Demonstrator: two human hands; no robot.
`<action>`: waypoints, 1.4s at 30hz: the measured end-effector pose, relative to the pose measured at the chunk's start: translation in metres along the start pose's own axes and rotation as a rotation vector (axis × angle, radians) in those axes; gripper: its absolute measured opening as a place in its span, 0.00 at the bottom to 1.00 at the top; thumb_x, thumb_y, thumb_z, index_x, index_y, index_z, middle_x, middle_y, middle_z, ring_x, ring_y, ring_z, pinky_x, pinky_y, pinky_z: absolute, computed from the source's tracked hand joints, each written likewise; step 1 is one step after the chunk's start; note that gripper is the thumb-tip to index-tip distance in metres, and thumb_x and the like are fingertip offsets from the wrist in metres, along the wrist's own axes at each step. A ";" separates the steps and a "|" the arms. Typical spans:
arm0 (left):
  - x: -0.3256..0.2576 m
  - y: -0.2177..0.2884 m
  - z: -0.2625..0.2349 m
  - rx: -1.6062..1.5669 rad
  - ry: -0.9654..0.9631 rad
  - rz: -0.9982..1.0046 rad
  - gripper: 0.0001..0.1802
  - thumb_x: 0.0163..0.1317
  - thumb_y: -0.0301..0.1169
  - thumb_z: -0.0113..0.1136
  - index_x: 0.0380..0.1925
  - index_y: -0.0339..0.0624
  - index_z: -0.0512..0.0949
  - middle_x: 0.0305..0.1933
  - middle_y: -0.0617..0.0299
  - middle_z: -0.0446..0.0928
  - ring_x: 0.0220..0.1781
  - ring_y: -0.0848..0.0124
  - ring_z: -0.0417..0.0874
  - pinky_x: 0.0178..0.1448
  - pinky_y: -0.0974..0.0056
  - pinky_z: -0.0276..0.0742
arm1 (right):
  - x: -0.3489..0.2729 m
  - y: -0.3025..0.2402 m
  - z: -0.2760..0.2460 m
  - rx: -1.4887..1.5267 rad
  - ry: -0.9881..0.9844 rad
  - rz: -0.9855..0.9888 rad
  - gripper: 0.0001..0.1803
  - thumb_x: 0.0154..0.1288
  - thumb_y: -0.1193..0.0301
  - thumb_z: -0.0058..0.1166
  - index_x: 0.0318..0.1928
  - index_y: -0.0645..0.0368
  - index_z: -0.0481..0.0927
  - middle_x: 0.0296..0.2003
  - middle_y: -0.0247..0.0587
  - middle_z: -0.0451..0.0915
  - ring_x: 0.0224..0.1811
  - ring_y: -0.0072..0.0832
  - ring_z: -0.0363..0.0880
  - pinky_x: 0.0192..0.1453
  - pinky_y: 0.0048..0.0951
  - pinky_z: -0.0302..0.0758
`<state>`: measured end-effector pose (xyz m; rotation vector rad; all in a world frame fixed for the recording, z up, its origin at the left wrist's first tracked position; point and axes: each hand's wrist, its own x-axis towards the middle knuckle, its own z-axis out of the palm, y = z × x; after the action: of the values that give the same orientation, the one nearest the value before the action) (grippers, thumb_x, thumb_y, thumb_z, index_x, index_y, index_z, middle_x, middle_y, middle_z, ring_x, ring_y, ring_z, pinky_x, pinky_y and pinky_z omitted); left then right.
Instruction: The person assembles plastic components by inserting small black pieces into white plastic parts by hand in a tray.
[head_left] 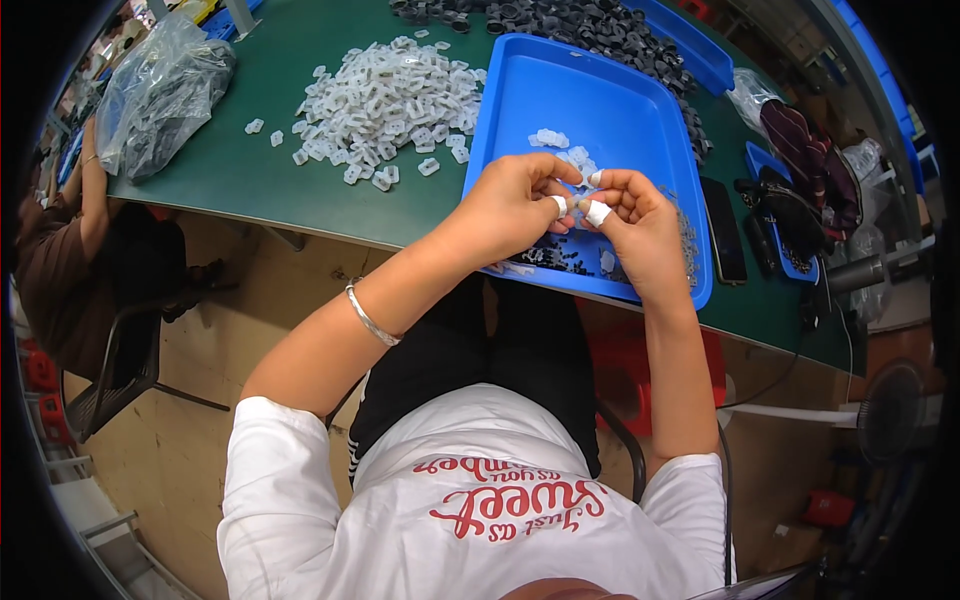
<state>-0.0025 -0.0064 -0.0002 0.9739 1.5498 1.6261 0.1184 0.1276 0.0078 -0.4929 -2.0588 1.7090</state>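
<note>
- Green table [270,70]: runs across the view, its front edge just beyond the person's lap.
- White T-shirt [350,540]: worn by the person, with red lettering [525,500], part script and part print, over several lines; it appears upside down from here.
- Blue tray [560,90]: lies at the table's front edge, below both hands; its bare surface shows no writing I can make out.
- Co-worker [60,260]: sits at far left in dark brown clothing.
- White pile [390,100]: many small translucent pieces heaped on the table, left of the tray.
- Dark pile [590,25]: black and grey parts behind the tray, along the far side.
- Clear plastic bag [170,90]: at the table's left end, grey contents inside, no readable label.
- Left hand [510,205]: over the tray, thumb and fingers pinched together on a small pale piece [574,202].
- Right hand [642,222]: meets the left, its fingertips closed on the same piece.
- Phone [722,230]: dark, flat on the table just right of the tray.
- Silver bangle [370,315]: around the left wrist.
- White tape [597,213]: wraps both thumb tips and the right index fingertip.
- The small pale piece: between the fingertips above the tray, mostly hidden; any marking is too small to tell.
</note>
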 end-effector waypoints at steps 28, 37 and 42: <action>0.001 0.007 -0.002 -0.141 -0.011 -0.114 0.11 0.61 0.24 0.61 0.42 0.30 0.78 0.37 0.56 0.81 0.37 0.74 0.82 0.41 0.71 0.79 | -0.008 -0.007 0.003 0.083 -0.017 -0.070 0.08 0.66 0.80 0.51 0.45 0.67 0.77 0.37 0.41 0.81 0.37 0.22 0.81 0.41 0.21 0.78; 0.041 0.028 -0.142 0.781 0.644 0.439 0.12 0.59 0.24 0.58 0.44 0.38 0.80 0.41 0.59 0.82 0.43 0.70 0.82 0.49 0.67 0.77 | -0.005 -0.017 -0.020 -0.017 0.102 -0.071 0.07 0.67 0.76 0.53 0.44 0.64 0.79 0.35 0.38 0.81 0.35 0.20 0.80 0.39 0.20 0.74; 0.046 0.013 -0.166 1.281 0.665 0.460 0.15 0.54 0.21 0.55 0.43 0.38 0.81 0.52 0.49 0.77 0.53 0.55 0.78 0.60 0.55 0.72 | -0.008 -0.015 -0.035 -0.372 0.019 -0.049 0.06 0.63 0.77 0.55 0.40 0.64 0.81 0.32 0.38 0.81 0.32 0.21 0.78 0.37 0.22 0.73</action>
<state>-0.1694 -0.0483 0.0142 1.5657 3.1691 1.1280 0.1437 0.1503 0.0277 -0.5615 -2.3635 1.2895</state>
